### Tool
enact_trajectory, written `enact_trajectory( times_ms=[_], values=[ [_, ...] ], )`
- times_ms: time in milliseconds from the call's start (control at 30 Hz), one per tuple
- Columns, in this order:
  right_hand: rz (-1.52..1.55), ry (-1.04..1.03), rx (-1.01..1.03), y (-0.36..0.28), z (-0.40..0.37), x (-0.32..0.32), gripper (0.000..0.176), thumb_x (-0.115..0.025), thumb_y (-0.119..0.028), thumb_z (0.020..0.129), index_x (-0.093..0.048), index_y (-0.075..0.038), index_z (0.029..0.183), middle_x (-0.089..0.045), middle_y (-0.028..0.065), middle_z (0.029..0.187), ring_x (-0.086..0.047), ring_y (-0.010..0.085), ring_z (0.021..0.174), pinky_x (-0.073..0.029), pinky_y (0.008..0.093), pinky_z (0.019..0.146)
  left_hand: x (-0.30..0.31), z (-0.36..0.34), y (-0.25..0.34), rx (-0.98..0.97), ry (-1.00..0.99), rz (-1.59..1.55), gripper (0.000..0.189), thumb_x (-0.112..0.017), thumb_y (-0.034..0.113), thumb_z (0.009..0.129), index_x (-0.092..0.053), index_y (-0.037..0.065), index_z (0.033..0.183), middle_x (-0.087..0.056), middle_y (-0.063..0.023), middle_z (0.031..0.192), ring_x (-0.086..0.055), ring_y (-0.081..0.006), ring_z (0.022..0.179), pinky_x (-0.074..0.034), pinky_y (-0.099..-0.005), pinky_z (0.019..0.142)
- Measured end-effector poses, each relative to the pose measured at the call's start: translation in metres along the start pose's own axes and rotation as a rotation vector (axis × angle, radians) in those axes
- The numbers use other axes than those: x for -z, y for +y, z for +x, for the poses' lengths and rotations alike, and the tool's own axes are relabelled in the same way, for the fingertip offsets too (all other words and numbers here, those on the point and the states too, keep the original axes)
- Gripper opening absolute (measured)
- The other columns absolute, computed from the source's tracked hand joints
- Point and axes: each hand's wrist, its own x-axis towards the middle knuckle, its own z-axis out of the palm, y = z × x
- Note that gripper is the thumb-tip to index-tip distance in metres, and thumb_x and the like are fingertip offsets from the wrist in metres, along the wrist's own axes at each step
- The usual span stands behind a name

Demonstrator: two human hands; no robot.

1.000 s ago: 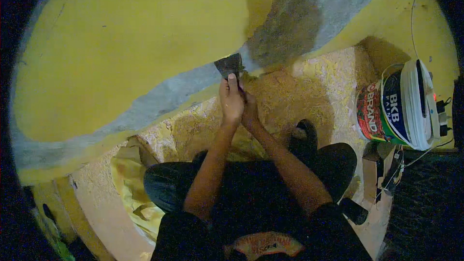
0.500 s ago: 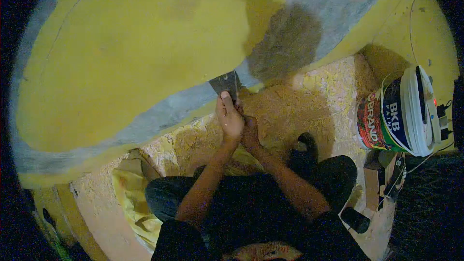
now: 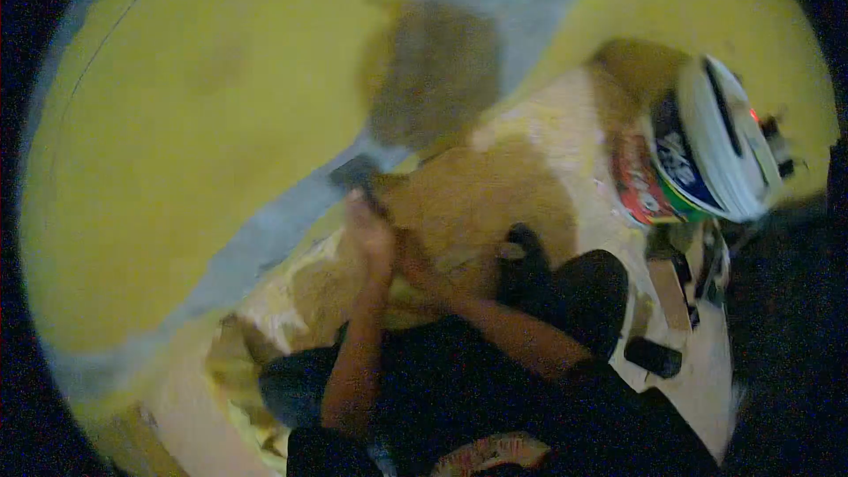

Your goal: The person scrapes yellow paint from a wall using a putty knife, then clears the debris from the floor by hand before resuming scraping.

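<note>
A putty knife with a broad dark blade points up and away from me, its tip over the grey strip along the lower edge of the yellow wall. My left hand is closed on it, with the thumb lying toward the blade. Pressed close against the left, my right hand is closed too, around the handle end. Its fingers and the handle are mostly hidden, and both hands are blurred by motion.
To the right stands a white-lidded paint bucket with small dark items on its lid. Below it are a cardboard box and a dark rounded object. Yellow crumpled sheeting lies at my left knee. Paint flakes cover the floor.
My view has swung, so the bucket, wall and floor sit further left and the bucket higher. The hands and putty knife appear further left and slightly lower, still held together.
</note>
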Motion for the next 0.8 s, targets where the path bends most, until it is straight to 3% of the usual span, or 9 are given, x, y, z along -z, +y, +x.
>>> enact_trajectory(
  times_ms=[67, 133, 333, 433, 533, 633, 700, 733, 800],
  values=[
    [-0.03, 0.077, 0.06, 0.008, 0.021, -0.018, 0.031, -0.053, -0.025, 0.082, -0.059, 0.004, 0.074, -0.061, 0.012, 0.071, -0.054, 0.0171, 0.063, -0.043, 0.0362, 0.058, -0.005, 0.005, -0.026, 0.291, 0.101, -0.233, 0.043, -0.036, 0.028, 0.092, -0.044, -0.005, 0.118, -0.045, -0.0259, 0.12, -0.041, -0.0329, 0.114, -0.029, -0.0371, 0.098],
    [-0.069, 0.131, 0.086, 0.017, 0.042, -0.024, 0.03, -0.054, -0.024, 0.08, -0.059, 0.005, 0.073, -0.062, 0.0143, 0.072, -0.056, 0.0198, 0.063, -0.044, 0.0371, 0.06, 0.032, 0.064, 0.099, 0.751, -0.281, -0.546, 0.044, -0.038, 0.032, 0.091, -0.047, -0.005, 0.112, -0.052, -0.0218, 0.105, -0.051, -0.0287, 0.095, -0.039, -0.0359, 0.084],
    [0.001, 0.072, 0.008, 0.038, 0.024, -0.027, 0.03, -0.055, -0.023, 0.078, -0.059, 0.006, 0.072, -0.063, 0.0174, 0.074, -0.058, 0.0235, 0.063, -0.045, 0.0389, 0.063, 0.005, 0.018, 0.046, -0.039, -0.201, 0.043, 0.044, -0.034, 0.043, 0.091, -0.046, 0.002, 0.08, -0.041, -0.0042, 0.06, -0.038, -0.0144, 0.047, -0.033, -0.0308, 0.044],
    [0.198, 0.097, -0.079, 0.035, 0.021, -0.024, 0.033, -0.054, -0.025, 0.079, -0.058, 0.006, 0.068, -0.063, 0.0147, 0.071, -0.056, 0.0206, 0.06, -0.044, 0.0392, 0.061, 0.012, 0.029, 0.077, 0.656, -0.274, -0.272, 0.045, -0.04, 0.047, 0.088, -0.044, 0.004, 0.074, -0.042, -0.0051, 0.059, -0.038, -0.0156, 0.047, -0.032, -0.0308, 0.045],
    [0.229, 0.14, 0.019, 0.031, 0.025, -0.021, 0.034, -0.053, -0.026, 0.081, -0.058, 0.005, 0.067, -0.063, 0.0139, 0.07, -0.055, 0.0202, 0.058, -0.044, 0.0395, 0.06, 0.007, 0.026, 0.072, 0.7, -0.199, -0.225, 0.04, -0.04, 0.04, 0.089, -0.049, 0.001, 0.085, -0.051, -0.0118, 0.072, -0.049, -0.0228, 0.06, -0.04, -0.0337, 0.056],
    [0.183, 0.13, 0.006, 0.032, 0.029, -0.02, 0.033, -0.052, -0.026, 0.081, -0.059, 0.004, 0.07, -0.062, 0.0152, 0.071, -0.056, 0.0217, 0.06, -0.045, 0.0394, 0.059, 0.02, 0.0, 0.0, 0.024, -0.493, 0.402, 0.042, -0.038, 0.022, 0.089, -0.039, -0.004, 0.122, -0.043, -0.0224, 0.123, -0.04, -0.0353, 0.114, -0.031, -0.0391, 0.097],
    [0.174, 0.043, -0.014, 0.029, 0.029, -0.019, 0.032, -0.051, -0.027, 0.081, -0.06, 0.003, 0.073, -0.062, 0.016, 0.072, -0.056, 0.0228, 0.061, -0.045, 0.0393, 0.058, 0.003, -0.016, -0.019, -0.068, -0.242, 0.35, 0.031, -0.035, 0.018, 0.091, -0.047, -0.003, 0.111, -0.052, -0.0214, 0.106, -0.049, -0.0341, 0.096, -0.039, -0.0374, 0.085],
    [0.166, 0.004, -0.026, 0.029, 0.029, -0.018, 0.032, -0.051, -0.027, 0.081, -0.06, 0.003, 0.074, -0.062, 0.0164, 0.073, -0.057, 0.0233, 0.061, -0.045, 0.0393, 0.057, 0.008, 0.013, 0.052, 0.592, -0.261, -0.125, 0.03, -0.035, 0.025, 0.093, -0.051, 0.0, 0.095, -0.054, -0.0131, 0.084, -0.05, -0.0262, 0.077, -0.041, -0.0344, 0.071],
    [0.124, -0.019, -0.043, 0.028, 0.029, -0.015, 0.031, -0.05, -0.027, 0.081, -0.061, 0.002, 0.076, -0.062, 0.0173, 0.074, -0.057, 0.0244, 0.062, -0.045, 0.0392, 0.057, 0.012, 0.034, 0.112, 0.697, -0.226, -0.247, 0.032, -0.036, 0.03, 0.094, -0.049, 0.003, 0.083, -0.049, -0.0053, 0.072, -0.045, -0.0177, 0.067, -0.038, -0.0318, 0.062]
  ],
)
